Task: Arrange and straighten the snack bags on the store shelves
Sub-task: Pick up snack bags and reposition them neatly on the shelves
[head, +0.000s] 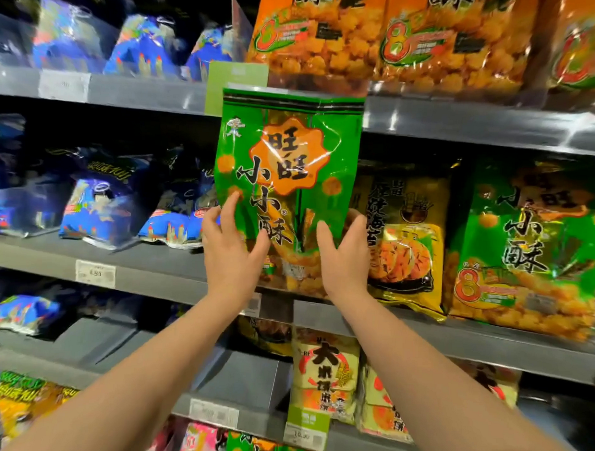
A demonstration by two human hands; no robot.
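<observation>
I hold a green snack bag [288,164] with an orange badge upright in front of the middle shelf [146,267]. Its top overlaps the edge of the shelf above. My left hand [233,246] lies against the bag's lower left, fingers fairly straight, index finger and thumb on its front. My right hand [343,260] grips the lower right edge, thumb on the front and fingers round the side. A matching green bag [524,246] and a yellow bag [407,236] stand on the shelf to the right.
Blue bags [98,205] lie slumped on the middle shelf at left, with more on the top shelf. Large orange bags [380,39] fill the upper right. Pale yellow bags [324,374] stand on the lower shelf below my right arm. Price tags [95,274] sit on the shelf edges.
</observation>
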